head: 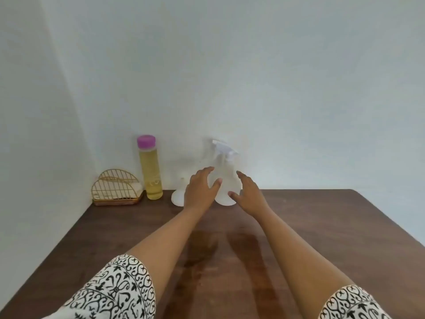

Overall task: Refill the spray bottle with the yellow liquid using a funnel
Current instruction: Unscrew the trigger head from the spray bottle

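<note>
A translucent white spray bottle (226,178) with a white trigger head stands at the far edge of the brown table (322,226), against the wall. My left hand (200,189) and my right hand (249,192) reach toward it from either side, fingers spread and relaxed, holding nothing; I cannot tell whether they touch it. Left of the spray bottle a white funnel (178,198) sits mouth down, partly hidden behind my left hand. Further left stands a tall clear bottle of yellow liquid (150,171) with a purple cap.
A gold wire napkin holder (116,188) on a wooden base sits at the table's far left corner beside the wall. Pale walls close in behind and to the left.
</note>
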